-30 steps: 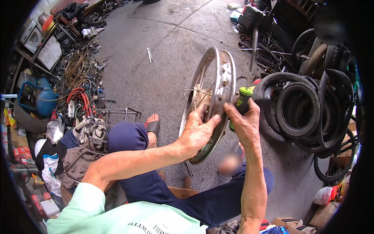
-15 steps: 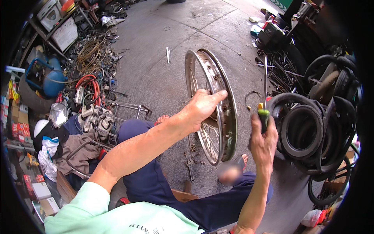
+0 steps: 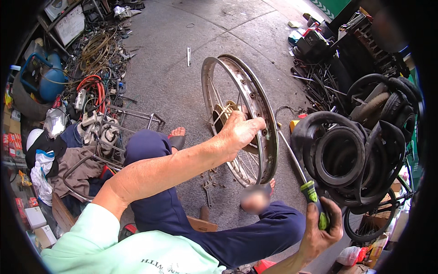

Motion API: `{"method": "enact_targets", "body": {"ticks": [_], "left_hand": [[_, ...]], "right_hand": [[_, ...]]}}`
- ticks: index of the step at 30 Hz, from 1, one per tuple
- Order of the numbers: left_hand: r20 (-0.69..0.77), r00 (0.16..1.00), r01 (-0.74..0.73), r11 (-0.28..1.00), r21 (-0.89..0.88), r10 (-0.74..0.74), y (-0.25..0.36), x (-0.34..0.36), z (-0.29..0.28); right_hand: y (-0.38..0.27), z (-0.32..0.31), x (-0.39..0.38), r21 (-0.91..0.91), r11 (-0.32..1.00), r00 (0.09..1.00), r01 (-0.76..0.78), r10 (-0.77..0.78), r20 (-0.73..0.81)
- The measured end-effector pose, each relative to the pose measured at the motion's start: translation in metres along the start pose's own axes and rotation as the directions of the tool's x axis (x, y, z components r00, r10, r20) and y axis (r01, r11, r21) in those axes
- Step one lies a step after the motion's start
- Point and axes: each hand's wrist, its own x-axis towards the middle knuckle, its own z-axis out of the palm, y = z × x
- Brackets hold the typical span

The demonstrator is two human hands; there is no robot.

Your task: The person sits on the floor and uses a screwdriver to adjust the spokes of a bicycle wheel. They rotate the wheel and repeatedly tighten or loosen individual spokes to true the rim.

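A spoked metal wheel rim (image 3: pixel 252 95) without a tyre stands tilted in front of me. My left hand (image 3: pixel 240 129) grips its near side, thumb over the rim channel and fingers closed around the inner edge. The wheel's hub (image 3: pixel 224 114) is partly hidden behind that hand. At the lower right, my right hand (image 3: pixel 323 224) holds a long screwdriver (image 3: pixel 311 192) by its green and black handle. The screwdriver's shaft slants up and left, its tip close to the rim's right side; whether they touch I cannot tell.
Old tyres (image 3: pixel 340 155) are piled at the right. A wrench (image 3: pixel 208 193) and small parts lie on the floor between my feet. Metal frames (image 3: pixel 137 114), cables (image 3: pixel 98 55) and a blue tank (image 3: pixel 52 77) crowd the left. A flat metal strip (image 3: pixel 189 57) lies farther off.
My right hand has moved down and right, and the screwdriver has swung from upright to slanting toward the rim. The left hand keeps its hold on the rim. The view has shifted slightly.
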Motion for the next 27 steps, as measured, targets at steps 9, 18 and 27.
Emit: {"method": "enact_targets", "body": {"ticks": [9, 18, 27], "left_hand": [[0.023, 0.998, -0.057, 0.998, 0.039, 0.056, -0.019, 0.003, 0.002], [-0.004, 0.999, -0.04, 0.999, -0.001, 0.04, -0.02, -0.002, 0.004], [0.036, 0.998, -0.045, 0.999, 0.03, 0.044, -0.023, 0.001, 0.003]], "right_hand": [[-0.012, 0.002, -0.019, 0.027, 1.0, 1.0, 0.008, -0.008, 0.014], [-0.008, -0.004, -0.024, -0.025, 0.997, 0.997, -0.072, 0.073, 0.024], [-0.013, 0.001, -0.02, -0.03, 0.999, 0.999, -0.044, 0.045, 0.022]]}}
